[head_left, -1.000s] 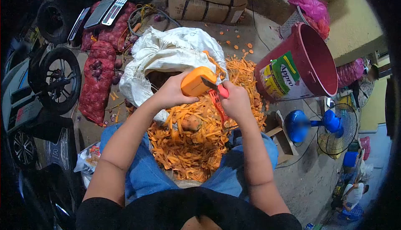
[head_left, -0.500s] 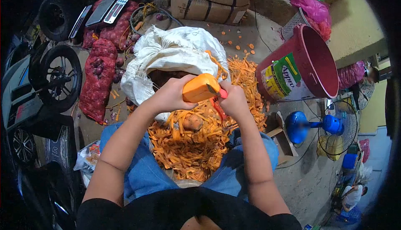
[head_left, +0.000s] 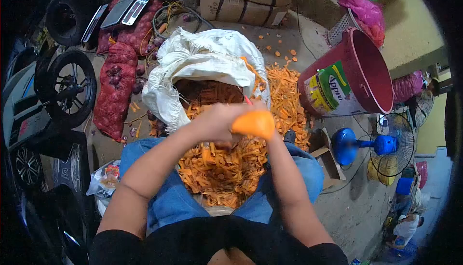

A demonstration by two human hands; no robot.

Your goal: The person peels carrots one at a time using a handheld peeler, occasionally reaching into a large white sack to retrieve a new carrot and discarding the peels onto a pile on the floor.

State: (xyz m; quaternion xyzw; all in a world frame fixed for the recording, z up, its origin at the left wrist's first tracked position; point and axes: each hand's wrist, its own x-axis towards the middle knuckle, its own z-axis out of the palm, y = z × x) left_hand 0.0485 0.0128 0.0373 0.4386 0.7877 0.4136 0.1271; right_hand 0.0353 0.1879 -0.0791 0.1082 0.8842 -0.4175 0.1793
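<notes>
My left hand [head_left: 212, 123] is closed round a thick, peeled orange carrot [head_left: 254, 124], held above the pile with its end towards me. Just behind the carrot, my right hand [head_left: 260, 107] is partly hidden and blurred by motion. A bit of red handle [head_left: 248, 100] sticks up from it, apparently of a peeler; its blade is out of sight. Below both hands spreads a heap of orange peelings [head_left: 224, 173] between my knees. Beyond them a white woven sack [head_left: 212, 48] lies with its mouth open towards me, peelings inside it.
To the right stands a dark red bucket [head_left: 308, 79], with a fan [head_left: 386, 144] and a cardboard box [head_left: 325, 164] nearer me. Red net bags of onions [head_left: 115, 91] and a scale [head_left: 128, 9] are on the left, beside a motorcycle [head_left: 29, 106]. A person [head_left: 406, 229] is far right.
The carrot has swung down and to the right, its end now facing me. My hands have come closer together, and the red handle is mostly hidden now.
</notes>
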